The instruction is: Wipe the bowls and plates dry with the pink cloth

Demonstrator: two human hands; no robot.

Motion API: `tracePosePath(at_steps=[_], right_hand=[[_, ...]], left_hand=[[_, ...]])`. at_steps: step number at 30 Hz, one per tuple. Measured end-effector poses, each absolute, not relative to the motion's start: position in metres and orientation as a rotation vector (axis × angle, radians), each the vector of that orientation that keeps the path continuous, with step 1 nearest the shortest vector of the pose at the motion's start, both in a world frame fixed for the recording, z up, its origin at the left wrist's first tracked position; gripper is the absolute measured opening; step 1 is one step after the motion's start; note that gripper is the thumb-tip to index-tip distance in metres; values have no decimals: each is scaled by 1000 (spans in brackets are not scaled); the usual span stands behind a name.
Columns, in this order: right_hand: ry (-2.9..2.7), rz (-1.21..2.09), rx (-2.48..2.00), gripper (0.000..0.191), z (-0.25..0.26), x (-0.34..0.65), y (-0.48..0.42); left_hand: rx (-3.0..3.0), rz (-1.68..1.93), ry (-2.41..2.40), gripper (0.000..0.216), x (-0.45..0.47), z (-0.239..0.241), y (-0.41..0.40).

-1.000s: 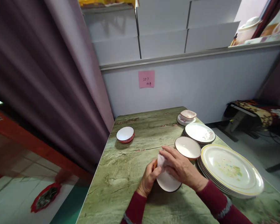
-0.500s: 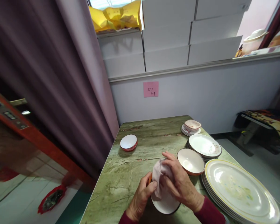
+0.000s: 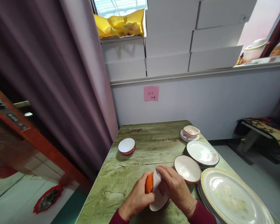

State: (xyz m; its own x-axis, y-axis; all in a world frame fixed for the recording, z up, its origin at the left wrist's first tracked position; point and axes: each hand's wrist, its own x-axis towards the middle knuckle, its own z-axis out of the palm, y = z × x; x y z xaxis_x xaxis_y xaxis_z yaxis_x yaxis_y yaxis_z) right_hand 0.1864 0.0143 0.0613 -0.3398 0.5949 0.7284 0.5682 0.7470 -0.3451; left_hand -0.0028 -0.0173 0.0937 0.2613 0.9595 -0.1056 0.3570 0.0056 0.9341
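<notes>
My left hand [image 3: 138, 195] grips the near-left side of a bowl [image 3: 158, 201], white inside and orange outside, its thumb over the rim. The bowl is tilted, low over the front of the table. A white cloth [image 3: 156, 179] is folded over the bowl's rim, pressed there by my right hand [image 3: 175, 189], whose fingers are partly hidden behind it. Just right of my right hand stands another bowl [image 3: 187, 168], cream inside and orange outside. At the left of the table sits a small red bowl [image 3: 127, 145] with a white inside.
Along the right edge of the green table [image 3: 121, 174] are stacked large oval plates [image 3: 234, 199], stacked round plates [image 3: 202, 152] and small plates [image 3: 186, 137] with a small dish [image 3: 191, 130] on top. A purple curtain [image 3: 84, 77] hangs at left, beside an orange-edged door [image 3: 37, 141].
The bowl has turned and tilted, so more of its orange outside shows. My right hand and the cloth have shifted onto the rim. The view has tipped slightly upward.
</notes>
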Motion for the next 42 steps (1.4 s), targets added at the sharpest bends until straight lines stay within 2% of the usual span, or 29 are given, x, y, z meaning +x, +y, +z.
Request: tracePosePath(at_steps=[2, 7, 15, 19, 22, 27, 32, 38, 40, 42], right_hand=[[-1969, 64, -892, 58, 61, 186, 17], [-1830, 247, -1011, 59, 64, 179, 18], [-1863, 407, -1135, 56, 77, 172, 11], [-1758, 460, -1064, 57, 76, 172, 17], [-1624, 662, -1080, 50, 76, 172, 23], [-1181, 1194, -1096, 44, 78, 165, 29], [-809, 1359, -923, 37, 80, 140, 19], [-891, 1488, -782, 59, 57, 110, -6], [-876, 1509, -814, 57, 48, 110, -9], [-802, 1476, -870, 51, 44, 116, -4]], left_hand=[[1552, 817, 1276, 57, 4, 98, -15], [1464, 1081, 1361, 55, 15, 98, -14], [1706, 1012, 1397, 61, 17, 112, -17], [1486, 1119, 1311, 82, 16, 114, -19], [1347, 1241, 1213, 87, 15, 116, -19], [1259, 1400, 1170, 85, 18, 128, -17], [1287, 1506, 1146, 86, 30, 137, -15], [1257, 1620, 1094, 98, 50, 113, -15], [1292, 1585, 1068, 90, 48, 101, -14], [1423, 1519, 1131, 68, 39, 92, -13]])
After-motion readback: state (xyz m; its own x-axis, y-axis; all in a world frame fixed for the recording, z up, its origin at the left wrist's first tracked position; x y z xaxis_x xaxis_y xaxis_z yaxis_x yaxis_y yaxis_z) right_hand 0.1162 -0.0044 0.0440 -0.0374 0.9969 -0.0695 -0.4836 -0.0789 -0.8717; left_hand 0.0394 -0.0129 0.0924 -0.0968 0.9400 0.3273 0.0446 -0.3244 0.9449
